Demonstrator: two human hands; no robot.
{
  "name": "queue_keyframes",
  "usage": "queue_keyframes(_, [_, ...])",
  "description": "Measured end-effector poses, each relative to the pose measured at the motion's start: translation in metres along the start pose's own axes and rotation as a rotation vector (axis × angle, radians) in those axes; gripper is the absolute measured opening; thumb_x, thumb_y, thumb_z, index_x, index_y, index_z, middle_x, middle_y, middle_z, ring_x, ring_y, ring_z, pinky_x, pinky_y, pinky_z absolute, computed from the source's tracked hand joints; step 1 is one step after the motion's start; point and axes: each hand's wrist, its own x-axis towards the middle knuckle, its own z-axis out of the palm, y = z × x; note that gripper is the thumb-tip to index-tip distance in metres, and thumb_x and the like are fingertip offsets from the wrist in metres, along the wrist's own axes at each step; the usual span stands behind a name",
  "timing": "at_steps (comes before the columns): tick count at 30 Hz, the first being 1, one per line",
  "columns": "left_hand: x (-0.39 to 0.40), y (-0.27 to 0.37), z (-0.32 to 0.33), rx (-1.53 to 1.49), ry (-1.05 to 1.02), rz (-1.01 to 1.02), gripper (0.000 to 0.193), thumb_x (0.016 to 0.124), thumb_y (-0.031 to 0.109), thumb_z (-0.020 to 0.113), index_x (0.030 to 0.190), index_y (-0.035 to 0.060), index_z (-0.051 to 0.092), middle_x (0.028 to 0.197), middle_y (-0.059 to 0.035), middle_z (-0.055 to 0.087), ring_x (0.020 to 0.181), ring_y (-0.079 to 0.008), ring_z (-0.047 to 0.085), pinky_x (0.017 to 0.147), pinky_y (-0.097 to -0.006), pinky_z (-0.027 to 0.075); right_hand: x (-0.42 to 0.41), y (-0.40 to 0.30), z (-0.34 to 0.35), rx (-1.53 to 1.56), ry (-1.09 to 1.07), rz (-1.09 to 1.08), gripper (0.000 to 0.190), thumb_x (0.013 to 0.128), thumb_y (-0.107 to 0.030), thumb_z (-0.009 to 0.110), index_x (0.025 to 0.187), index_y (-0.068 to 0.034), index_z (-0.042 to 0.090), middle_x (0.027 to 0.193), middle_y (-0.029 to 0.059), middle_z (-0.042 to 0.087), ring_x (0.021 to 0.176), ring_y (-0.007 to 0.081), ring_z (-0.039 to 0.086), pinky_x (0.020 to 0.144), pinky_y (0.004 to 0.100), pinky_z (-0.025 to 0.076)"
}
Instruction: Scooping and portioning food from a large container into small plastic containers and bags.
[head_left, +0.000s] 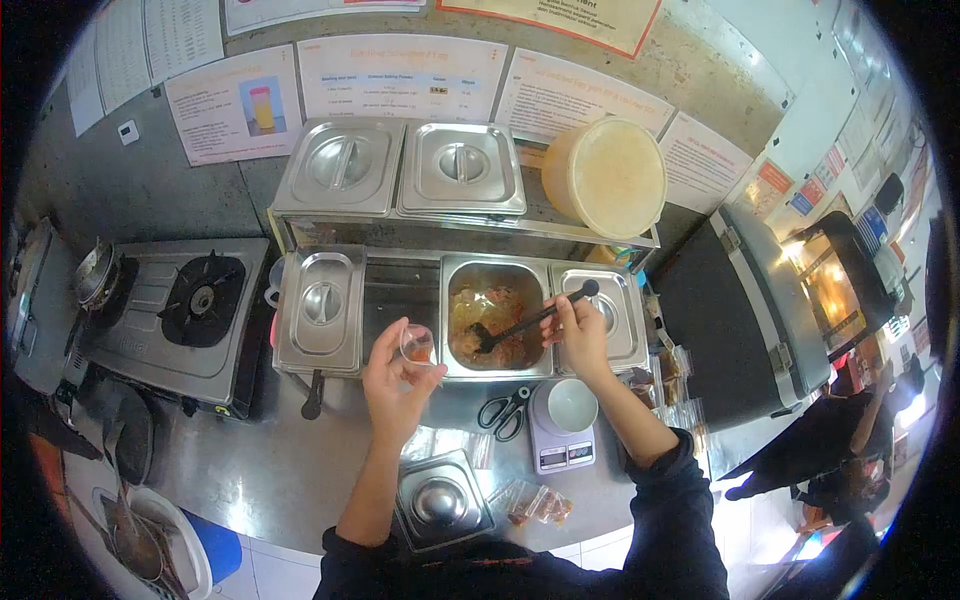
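Note:
My left hand (401, 375) holds a small clear plastic cup (418, 345) with a little orange-red food in it, just left of an uncovered steel pan. My right hand (576, 336) grips the handle of a black ladle (517, 328), whose bowl rests in the reddish-brown, oily food (491, 300) of that steel food pan (444, 319). Below the pan, black-handled scissors (504, 414) lie on the steel counter beside a kitchen scale (564, 454) bearing a white bowl (572, 406). Near my body are a steel lid (441, 502) and small plastic bags of reddish food (536, 504).
Lidded pans (322, 304) flank the open one, with more lidded pans (461, 165) and a yellowish tub (616, 176) on the shelf above. A gas stove (202, 300) stands left, a large dark box (720, 300) right. Another person (825, 435) is at far right.

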Motion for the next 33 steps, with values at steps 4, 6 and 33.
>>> queue_keyframes(4, [0.001, 0.003, 0.006, -0.025, -0.009, -0.003, 0.066, 0.07, 0.002, 0.073, 0.128, 0.0013, 0.041, 0.116, -0.0135, 0.056, 0.067, -0.0062, 0.058, 0.057, -0.0178, 0.043, 0.001, 0.0, -0.012, 0.11, 0.015, 0.026, 0.03, 0.097, -0.025, 0.043, 0.095, 0.002, 0.056, 0.068, 0.0069, 0.058, 0.056, 0.0108, 0.056, 0.047, 0.0244, 0.051])
queue_keyframes(6, [0.002, 0.005, 0.008, -0.004, -0.016, 0.006, 0.067, 0.07, 0.002, 0.073, 0.128, 0.0012, 0.041, 0.116, -0.0136, 0.056, 0.066, -0.006, 0.057, 0.058, -0.0181, 0.043, 0.004, -0.002, -0.017, 0.117, 0.046, -0.034, 0.03, 0.097, -0.025, 0.043, 0.095, 0.001, 0.056, 0.068, 0.0065, 0.058, 0.056, 0.0109, 0.056, 0.047, 0.0239, 0.051])
queue_keyframes(33, [0.01, 0.007, 0.018, 0.075, -0.028, 0.025, 0.067, 0.068, 0.006, 0.076, 0.126, 0.0023, 0.044, 0.114, -0.011, 0.058, 0.062, -0.0056, 0.056, 0.055, -0.0183, 0.043, 0.012, -0.022, -0.038, 0.189, -0.014, -0.059, 0.033, 0.096, -0.029, 0.045, 0.097, 0.001, 0.058, 0.072, 0.0103, 0.062, 0.061, 0.0132, 0.06, 0.051, 0.0256, 0.051])
